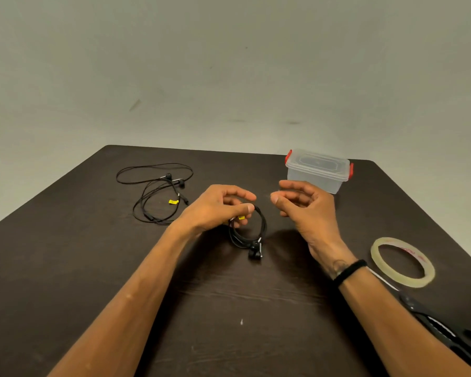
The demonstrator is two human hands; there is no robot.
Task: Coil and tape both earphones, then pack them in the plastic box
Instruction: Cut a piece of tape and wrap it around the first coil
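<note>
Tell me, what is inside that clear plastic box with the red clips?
The plastic box is see-through with its lid on, and nothing shows inside. Its near lower corner is hidden behind the right hand, so that part cannot be checked.

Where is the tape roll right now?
In the head view the tape roll lies flat on the table at the person's right, just beyond the right wrist and nearer the camera than the plastic box.

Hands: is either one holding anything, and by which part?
The left hand pinches the coiled earphone at the top of its loop, near the yellow tag; the earbuds hang below. The right hand seems to hold nothing, fingers loosely curled.
</note>
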